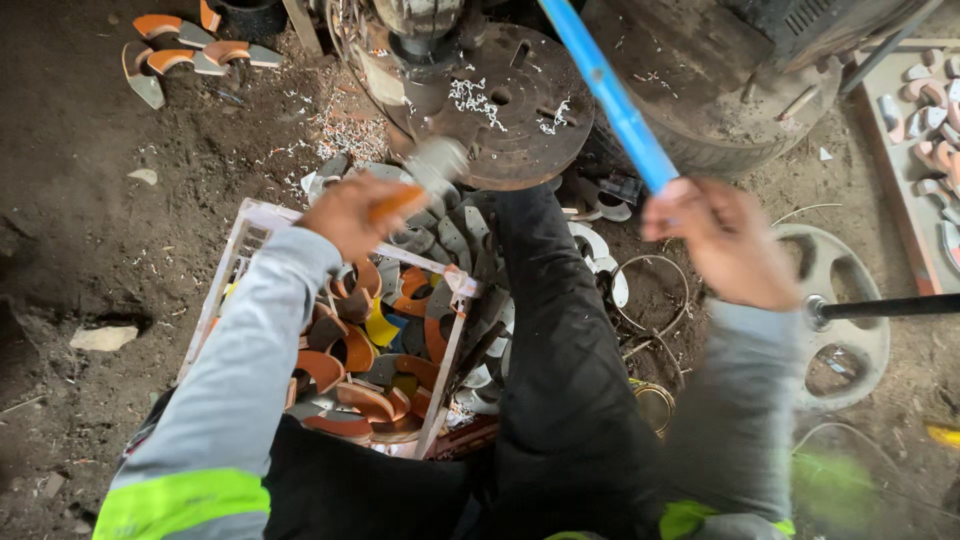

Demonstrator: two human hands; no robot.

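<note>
My left hand (352,213) grips a curved orange and grey piece (420,180), blurred by motion, just below the round rusty machine plate (520,110). My right hand (722,240) is closed on a long blue lever (610,95) that slants up to the top of the view. A white crate (250,225) full of curved orange, grey and yellow pieces sits under my left arm, beside my dark trouser leg (560,350).
Metal shavings lie on the plate and the dirt floor. More curved pieces lie at the top left (185,45) and on a tray at the right edge (930,120). A grey handwheel with a black bar (840,310) stands at right. Wire rings lie near my knee.
</note>
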